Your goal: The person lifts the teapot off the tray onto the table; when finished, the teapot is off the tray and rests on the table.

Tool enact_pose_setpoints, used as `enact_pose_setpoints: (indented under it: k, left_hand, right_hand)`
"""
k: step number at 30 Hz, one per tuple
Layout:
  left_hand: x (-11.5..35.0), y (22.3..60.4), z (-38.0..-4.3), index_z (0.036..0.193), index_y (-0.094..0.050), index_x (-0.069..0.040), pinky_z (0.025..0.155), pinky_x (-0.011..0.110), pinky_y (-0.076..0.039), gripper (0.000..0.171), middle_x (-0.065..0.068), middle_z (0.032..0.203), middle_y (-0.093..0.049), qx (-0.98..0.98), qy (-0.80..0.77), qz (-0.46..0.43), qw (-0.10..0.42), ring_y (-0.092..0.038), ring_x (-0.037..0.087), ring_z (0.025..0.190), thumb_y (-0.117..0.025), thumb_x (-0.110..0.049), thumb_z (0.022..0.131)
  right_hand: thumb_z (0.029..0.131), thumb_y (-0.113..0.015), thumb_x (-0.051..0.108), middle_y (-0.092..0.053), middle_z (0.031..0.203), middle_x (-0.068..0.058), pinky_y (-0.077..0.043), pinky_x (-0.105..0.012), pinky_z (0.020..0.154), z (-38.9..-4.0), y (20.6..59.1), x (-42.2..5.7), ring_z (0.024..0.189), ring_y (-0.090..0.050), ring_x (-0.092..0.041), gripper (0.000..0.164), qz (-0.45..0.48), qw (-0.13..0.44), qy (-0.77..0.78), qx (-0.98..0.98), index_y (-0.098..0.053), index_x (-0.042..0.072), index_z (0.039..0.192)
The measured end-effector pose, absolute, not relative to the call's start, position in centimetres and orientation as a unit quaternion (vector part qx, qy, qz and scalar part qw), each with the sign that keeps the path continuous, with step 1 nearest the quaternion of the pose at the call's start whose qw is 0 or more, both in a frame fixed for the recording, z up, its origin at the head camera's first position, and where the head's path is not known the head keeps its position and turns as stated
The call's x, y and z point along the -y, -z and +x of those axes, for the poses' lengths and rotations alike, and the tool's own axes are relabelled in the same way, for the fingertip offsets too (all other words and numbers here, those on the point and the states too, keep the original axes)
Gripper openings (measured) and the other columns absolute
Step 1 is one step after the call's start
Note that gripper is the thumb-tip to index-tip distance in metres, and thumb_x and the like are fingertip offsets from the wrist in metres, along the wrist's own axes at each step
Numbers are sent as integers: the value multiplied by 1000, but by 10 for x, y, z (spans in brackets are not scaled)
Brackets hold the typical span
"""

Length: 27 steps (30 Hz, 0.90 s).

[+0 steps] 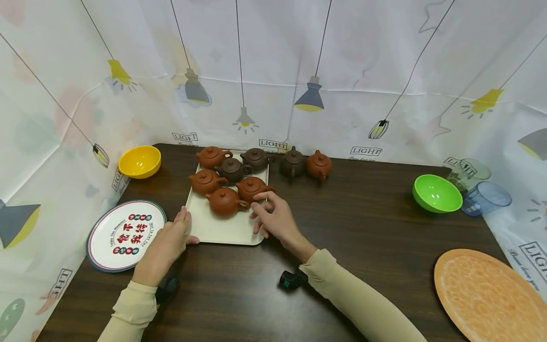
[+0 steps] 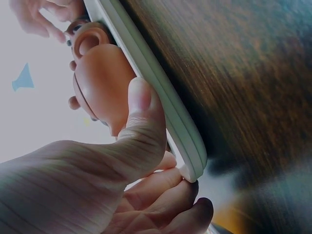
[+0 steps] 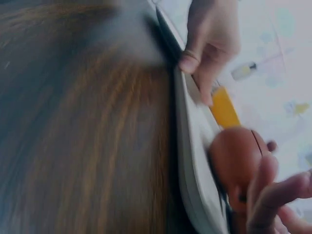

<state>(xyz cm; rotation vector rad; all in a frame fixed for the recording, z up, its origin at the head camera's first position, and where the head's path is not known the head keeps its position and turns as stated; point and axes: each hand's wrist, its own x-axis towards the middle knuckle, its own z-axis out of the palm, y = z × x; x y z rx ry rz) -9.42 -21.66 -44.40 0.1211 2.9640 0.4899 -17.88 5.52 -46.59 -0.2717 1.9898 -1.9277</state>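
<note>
- The right wrist view is blurred, and the round mat [image 1: 491, 294] is cut off at the head view's edge.
- Overlapping teapots partly hide the back of the tray [image 1: 222, 232]; both sleeves [image 1: 359, 294] run out of the frame.
- The left hand [image 1: 168, 240] reaches forward to the tray's near left corner, thumb along the near rim and fingers along the left side.
- The right hand [image 1: 275, 218] angles in from the right over the tray's right edge, fingers bent.
- The left hand holds the tray's corner between thumb and fingers.
- The right hand has a moderate gap between thumb and forefinger and holds nothing visible; it is close to the front teapot's [image 1: 224, 203] handle, but I cannot tell whether they touch.
- Six teapots are grouped on the tray; two more [image 1: 292, 164] stand just right of it.
</note>
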Motion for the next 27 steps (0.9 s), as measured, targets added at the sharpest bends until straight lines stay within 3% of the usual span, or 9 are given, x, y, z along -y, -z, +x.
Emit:
enact_pose_setpoints:
  k: [5,9,12,17,22,27]
  left_hand:
    - [214,444,-95,151,-44,19,110,65,-51,69,43,160,-36,-982,-169,39,74,-53,57,141,-76,-11,97]
    - [213,444,-97,151,-44,19,110,65,-50,69,43,160,-36,-982,-169,40,71,-52,56,142,-76,-9,97]
    - [214,443,-97,151,-44,19,109,65,-51,71,43,160,-36,-982,-168,37,72,-52,55,143,-77,-11,96]
    - [215,443,-95,152,-45,19,110,65,-51,67,43,160,-36,-983,-167,37,70,-52,56,142,-74,-7,98]
    - [216,444,-93,153,-44,18,112,66,-49,63,43,161,-36,-982,-168,35,75,-51,58,142,-71,-3,100]
    - [216,443,-95,154,-42,18,112,66,-48,71,43,162,-32,-981,-171,27,91,-48,58,144,-74,-13,99]
  right_hand:
    - [113,-56,27,-77,97,-22,-52,-26,48,-178,464,-39,59,-72,-17,38,-83,308,655,-685,-51,4,143]
    - [116,-48,35,-72,93,-11,-56,-24,53,-181,463,-29,69,-76,-17,43,-71,370,643,-666,-57,-5,129]
    - [117,-44,35,-67,91,-8,-57,-23,57,-181,464,-24,74,-77,-16,44,-80,379,651,-653,-60,-6,113]
    - [118,-39,26,-65,87,-8,-58,-22,61,-179,469,-20,72,-75,-13,35,-91,368,672,-636,-52,2,96]
    - [118,-40,21,-64,82,-8,-56,-20,61,-173,471,-23,69,-72,-12,33,-91,360,677,-635,-48,3,91]
    - [117,-42,21,-64,80,-8,-55,-20,60,-160,468,-37,67,-71,-11,35,-116,346,683,-632,-49,-1,91]
